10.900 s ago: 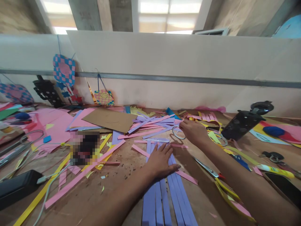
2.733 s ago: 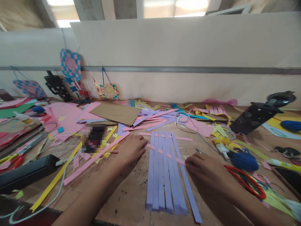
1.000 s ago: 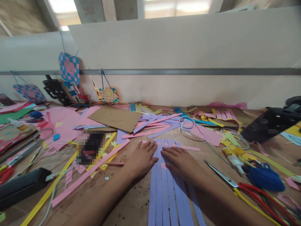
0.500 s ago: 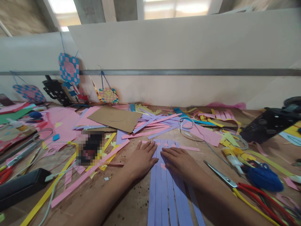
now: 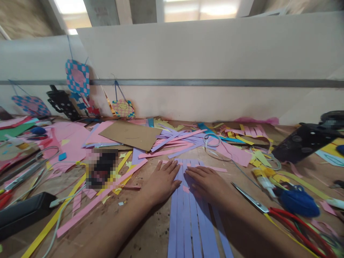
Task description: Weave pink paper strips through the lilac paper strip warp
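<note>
Long purple paper strips (image 5: 188, 222) lie side by side on the brown table, running toward me. Pink strips cross them near their far end; one pink strip (image 5: 219, 168) sticks out to the right. My left hand (image 5: 165, 181) rests flat on the left edge of the purple strips, fingers stretched forward. Across from it, my right hand (image 5: 205, 182) lies palm down on the right part of the strips, fingers extended and covering part of the crossing. Neither hand grips anything. What lies under the palms is hidden.
Red-handled scissors (image 5: 264, 208) and blue yarn (image 5: 299, 202) lie at right, near a glue bottle (image 5: 264, 181). Brown cardboard (image 5: 131, 134) and loose strips (image 5: 174, 141) are behind my hands. At left are a long pink strip (image 5: 102, 197) and a black box (image 5: 27, 215).
My right hand has shifted very slightly over the strips. My left hand stays in place. The whole view has moved a little.
</note>
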A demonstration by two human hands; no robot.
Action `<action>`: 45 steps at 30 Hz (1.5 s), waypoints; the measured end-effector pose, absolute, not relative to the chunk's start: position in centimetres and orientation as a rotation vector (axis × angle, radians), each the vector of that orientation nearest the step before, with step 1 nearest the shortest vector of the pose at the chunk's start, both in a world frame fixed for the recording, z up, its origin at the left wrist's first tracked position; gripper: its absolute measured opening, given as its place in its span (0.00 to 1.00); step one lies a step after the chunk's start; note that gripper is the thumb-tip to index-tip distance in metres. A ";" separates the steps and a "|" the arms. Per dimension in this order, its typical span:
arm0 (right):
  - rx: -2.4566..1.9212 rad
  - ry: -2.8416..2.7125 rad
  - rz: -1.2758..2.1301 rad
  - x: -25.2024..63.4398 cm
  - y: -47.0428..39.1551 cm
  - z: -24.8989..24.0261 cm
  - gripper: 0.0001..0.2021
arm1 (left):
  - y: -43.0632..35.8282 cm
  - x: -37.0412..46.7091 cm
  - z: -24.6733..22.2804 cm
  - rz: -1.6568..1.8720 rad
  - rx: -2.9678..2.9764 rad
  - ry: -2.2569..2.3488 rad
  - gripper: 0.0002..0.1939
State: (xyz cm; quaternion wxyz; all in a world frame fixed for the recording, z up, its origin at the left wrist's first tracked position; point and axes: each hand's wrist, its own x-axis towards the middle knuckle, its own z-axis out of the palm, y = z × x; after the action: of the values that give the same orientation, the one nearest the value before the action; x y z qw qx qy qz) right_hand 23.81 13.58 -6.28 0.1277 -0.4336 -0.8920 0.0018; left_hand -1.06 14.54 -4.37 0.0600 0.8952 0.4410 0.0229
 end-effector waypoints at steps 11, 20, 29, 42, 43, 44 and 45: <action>-1.278 -2.584 -0.026 26.5 12.9 -6.5 0.26 | 13.4 0.5 -5.3 0.100 2.760 1.083 0.34; -1.312 -2.585 0.004 25.7 13.3 -7.4 0.26 | 13.3 0.6 -5.5 0.109 2.731 1.083 0.36; -1.315 -2.585 0.021 25.7 12.9 -7.2 0.26 | 13.1 0.6 -5.4 0.114 2.729 1.093 0.35; -1.309 -2.600 -0.016 25.3 12.7 -6.7 0.24 | 13.2 0.6 -5.5 0.115 2.703 1.094 0.35; -1.310 -2.599 -0.022 25.3 12.7 -6.7 0.24 | 13.2 0.6 -5.5 0.115 2.700 1.091 0.35; -1.312 -2.598 -0.027 25.5 12.8 -6.7 0.24 | 13.2 0.6 -5.5 0.115 2.696 1.090 0.35; -1.316 -2.593 -0.034 25.7 12.9 -6.7 0.25 | 13.2 0.6 -5.4 0.115 2.693 1.089 0.36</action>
State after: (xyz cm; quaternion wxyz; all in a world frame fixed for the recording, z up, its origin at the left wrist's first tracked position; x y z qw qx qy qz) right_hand 25.72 12.88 -6.68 0.1165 -0.4493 -0.8857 -0.0115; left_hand 0.63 13.19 -5.39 0.1170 0.9200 0.3720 0.0394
